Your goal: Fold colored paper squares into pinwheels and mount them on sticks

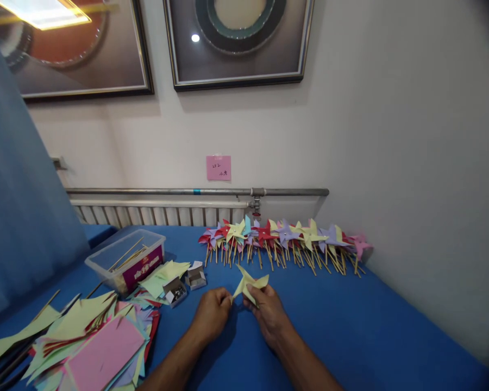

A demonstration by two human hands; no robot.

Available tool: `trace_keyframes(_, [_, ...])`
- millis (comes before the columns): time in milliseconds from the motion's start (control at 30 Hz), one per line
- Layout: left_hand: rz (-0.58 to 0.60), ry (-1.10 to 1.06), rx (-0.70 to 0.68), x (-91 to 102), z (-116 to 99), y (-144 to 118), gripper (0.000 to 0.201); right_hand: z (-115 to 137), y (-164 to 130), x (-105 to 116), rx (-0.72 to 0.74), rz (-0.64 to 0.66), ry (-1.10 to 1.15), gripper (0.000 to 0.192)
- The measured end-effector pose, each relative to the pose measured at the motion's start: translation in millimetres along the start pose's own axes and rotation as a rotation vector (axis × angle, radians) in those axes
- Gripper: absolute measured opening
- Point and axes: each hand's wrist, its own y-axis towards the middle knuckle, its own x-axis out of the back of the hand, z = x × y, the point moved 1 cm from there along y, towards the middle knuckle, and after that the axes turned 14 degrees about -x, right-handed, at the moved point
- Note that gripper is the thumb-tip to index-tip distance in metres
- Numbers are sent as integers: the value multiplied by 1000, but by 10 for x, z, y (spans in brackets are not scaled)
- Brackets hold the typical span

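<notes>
Pinched between the thumb and fingers of my right hand point(267, 312) is a pale yellow paper pinwheel point(246, 287), its points folded in toward the middle. My left hand point(212, 314) is closed just to the left of it, with the thumb and forefinger meeting at the pinwheel's lower left tip. Whatever lies inside those left fingers is hidden. Behind both hands, a long row of finished pinwheels point(285, 236) in yellow, red, purple, pink and blue lies with wooden sticks pointing toward me.
Left of my hands are small boxes of metal pins point(175, 291), a clear plastic tub point(106, 266) with wooden sticks, and a pile of coloured paper point(106, 353). Scissors point(8, 369) lie at the far left. A radiator point(158, 213) runs along the wall behind the blue-covered table point(350, 331).
</notes>
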Motion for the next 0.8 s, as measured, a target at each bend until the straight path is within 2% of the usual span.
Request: trace_keyframes(800, [-16, 105, -25, 9, -25, -12, 20, -27, 39, 33, 58, -57, 29, 32])
